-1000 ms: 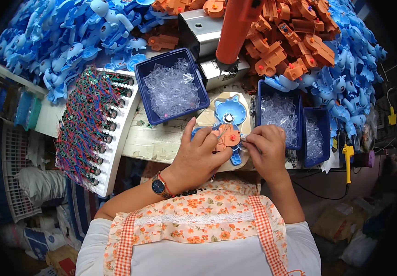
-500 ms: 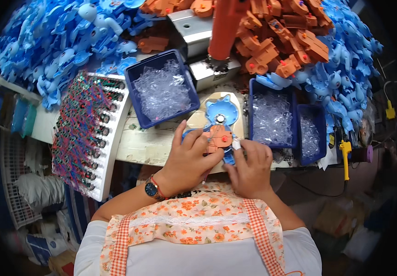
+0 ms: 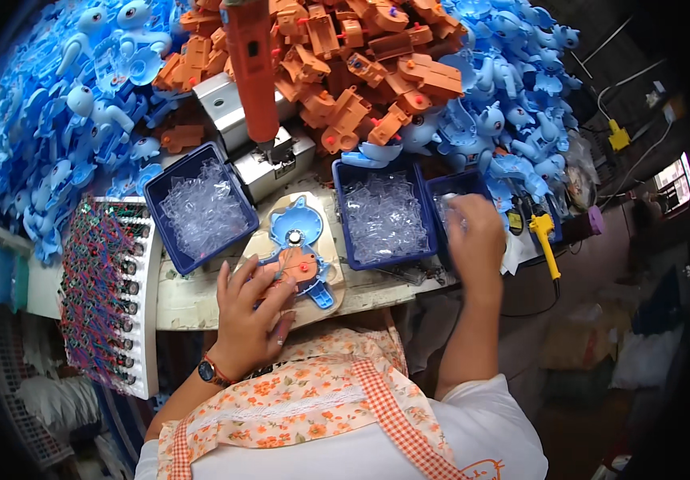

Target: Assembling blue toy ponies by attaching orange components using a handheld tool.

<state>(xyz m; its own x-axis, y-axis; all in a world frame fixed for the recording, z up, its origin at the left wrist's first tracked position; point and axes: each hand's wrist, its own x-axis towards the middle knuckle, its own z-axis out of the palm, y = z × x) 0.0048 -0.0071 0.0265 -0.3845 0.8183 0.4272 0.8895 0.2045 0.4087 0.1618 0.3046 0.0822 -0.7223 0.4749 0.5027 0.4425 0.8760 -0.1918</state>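
Note:
A blue plastic toy shell half lies in a pale shaped fixture board on the bench. An orange plastic housing with a red knob sits in its lower part, and thin wires run beside it. My left hand rests with fingers spread and stretched over the housing's left side. My right hand is at the small dark blue bin to the right, its fingertips down at the bin. They are blurred, so whether they hold anything is unclear.
Two larger blue bins of clear plastic pieces flank the board. A white foam tray of wired parts stands left. An orange electric screwdriver hangs over a metal block. Piles of orange housings and blue shells lie behind.
My right hand has left the orange housing and moved right to the small bin. My left hand stays at the housing, fingers more spread. The view has swung to the right.

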